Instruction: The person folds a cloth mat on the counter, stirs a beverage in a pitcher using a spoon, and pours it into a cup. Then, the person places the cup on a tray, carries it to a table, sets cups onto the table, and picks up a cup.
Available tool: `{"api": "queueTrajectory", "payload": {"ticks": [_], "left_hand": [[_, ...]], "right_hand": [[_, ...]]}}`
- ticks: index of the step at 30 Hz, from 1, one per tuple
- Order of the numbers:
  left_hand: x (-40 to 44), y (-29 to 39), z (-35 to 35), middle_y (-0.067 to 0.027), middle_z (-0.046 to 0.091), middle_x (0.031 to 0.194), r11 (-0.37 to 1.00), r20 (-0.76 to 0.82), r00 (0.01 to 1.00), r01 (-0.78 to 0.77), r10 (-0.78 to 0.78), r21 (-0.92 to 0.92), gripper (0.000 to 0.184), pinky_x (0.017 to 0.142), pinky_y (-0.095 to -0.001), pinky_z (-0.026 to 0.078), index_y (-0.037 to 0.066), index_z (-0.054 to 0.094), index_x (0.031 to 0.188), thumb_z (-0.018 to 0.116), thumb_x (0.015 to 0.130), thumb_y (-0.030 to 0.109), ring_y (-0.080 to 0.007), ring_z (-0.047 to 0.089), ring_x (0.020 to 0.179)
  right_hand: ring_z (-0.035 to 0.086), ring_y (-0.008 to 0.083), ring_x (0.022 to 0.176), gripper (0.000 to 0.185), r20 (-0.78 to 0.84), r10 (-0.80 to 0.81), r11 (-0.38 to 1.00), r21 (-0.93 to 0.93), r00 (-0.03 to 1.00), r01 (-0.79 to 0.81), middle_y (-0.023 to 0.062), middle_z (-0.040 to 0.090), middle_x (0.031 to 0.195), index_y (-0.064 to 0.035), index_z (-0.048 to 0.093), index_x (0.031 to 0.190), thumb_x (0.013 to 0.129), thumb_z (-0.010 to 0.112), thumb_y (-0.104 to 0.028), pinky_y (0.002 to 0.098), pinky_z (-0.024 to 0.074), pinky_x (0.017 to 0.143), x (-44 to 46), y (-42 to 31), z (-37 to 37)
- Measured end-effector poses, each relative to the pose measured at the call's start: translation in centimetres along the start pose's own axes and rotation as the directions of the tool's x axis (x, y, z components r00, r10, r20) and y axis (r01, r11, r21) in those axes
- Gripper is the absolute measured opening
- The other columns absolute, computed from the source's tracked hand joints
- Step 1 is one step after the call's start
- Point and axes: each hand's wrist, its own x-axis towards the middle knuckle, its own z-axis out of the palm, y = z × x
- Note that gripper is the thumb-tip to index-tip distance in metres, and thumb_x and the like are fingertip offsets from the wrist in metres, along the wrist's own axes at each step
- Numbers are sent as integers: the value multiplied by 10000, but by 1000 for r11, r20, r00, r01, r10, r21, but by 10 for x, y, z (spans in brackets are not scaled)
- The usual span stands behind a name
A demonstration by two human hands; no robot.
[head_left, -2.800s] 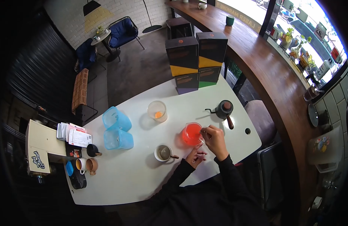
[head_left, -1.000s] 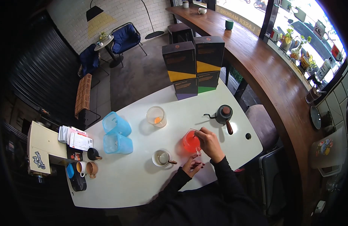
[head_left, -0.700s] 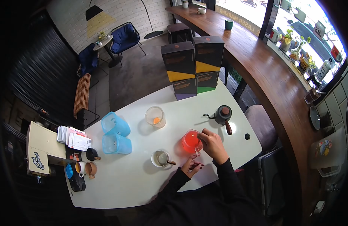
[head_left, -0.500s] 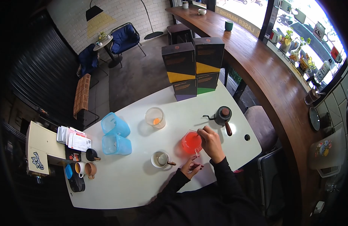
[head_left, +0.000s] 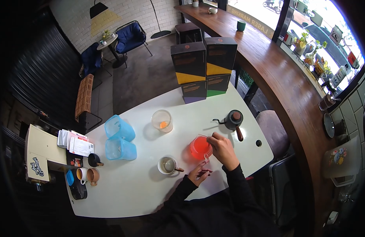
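Observation:
A clear glass jug (head_left: 199, 147) of bright red liquid stands on the white table, its handle toward me. My right hand (head_left: 223, 151) is closed at the jug's right rim, fingertips pinched over the liquid; whatever they hold is too small to make out. Just below the jug's handle, my left hand (head_left: 198, 173) rests with fingers loosely apart, close to the handle; whether it touches is unclear. Left of that hand sits a small pale pot (head_left: 167, 165) with a wooden handle. Behind the jug to the right stands a black gooseneck kettle (head_left: 233, 119) with a wooden handle.
A clear tumbler (head_left: 162, 121) with something orange inside stands mid-table. Two blue translucent containers (head_left: 121, 149) are to its left. Stacked dark boxes (head_left: 188, 63) rise at the far edge. Mugs (head_left: 93, 176) line the left edge. A wooden counter (head_left: 269, 75) curves along the right.
My right hand has shifted slightly at the jug's rim. The left hand stays by the handle. The whole view has tilted a little; the other table items keep their places.

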Motion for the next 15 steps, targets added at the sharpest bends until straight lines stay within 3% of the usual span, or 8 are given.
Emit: {"api": "queueTrajectory", "payload": {"ticks": [2,4,8,11,12,14,15], "left_hand": [[-1,-5,-1,-112,620,1164,999,-3,1000,1,-1,-32,613,929,-305,467,110,248,1496,541,957,117,-160,620,1027],[-3,-2,-1,-124,609,1181,999,-5,1000,30,-30,-35,618,931,-321,473,89,242,1494,538,951,83,-177,616,1045],[-11,26,-3,-133,607,1174,996,-38,995,91,-91,-3,640,949,-345,472,83,213,1504,534,951,60,-201,622,1046],[-23,42,-18,-137,583,1214,994,-16,1000,15,-13,104,700,977,-366,457,81,204,1506,573,914,24,-221,605,1090],[-30,54,-23,-137,583,1214,995,-24,1000,20,-18,99,700,977,-366,457,81,204,1506,573,914,24,-221,605,1090],[-44,88,-35,-143,549,1263,990,51,992,-118,114,81,777,1000,-387,443,78,207,1505,619,853,-22,-245,575,1148],[-50,101,-43,-159,522,1288,996,44,995,-85,84,11,880,1011,-398,433,77,194,1507,671,779,-50,-265,554,1176]], "right_hand": [[587,351,683,107,-54,25,999,-19,998,-26,138,555,759,-26,657,888,797,609,2,411,455,593,3,3,5],[590,346,684,116,-152,19,1000,22,988,-16,138,564,768,-26,662,897,801,606,8,403,457,592,5,2,11],[584,353,693,128,-143,25,986,167,989,-1,129,553,796,-40,618,869,767,570,22,427,458,602,8,-3,21],[590,350,689,110,-9,4,975,221,1000,-2,141,581,788,-17,655,889,800,602,18,393,463,602,5,-10,15],[589,352,690,106,47,-13,982,191,999,4,142,579,785,-14,652,882,796,602,23,394,463,602,5,-10,11],[588,355,690,103,111,-35,986,165,993,17,143,577,781,-10,649,875,792,601,28,395,462,602,5,-12,3],[587,355,690,103,102,-32,989,147,994,17,143,574,778,-10,648,870,787,601,31,396,461,601,4,-14,-2]]}}
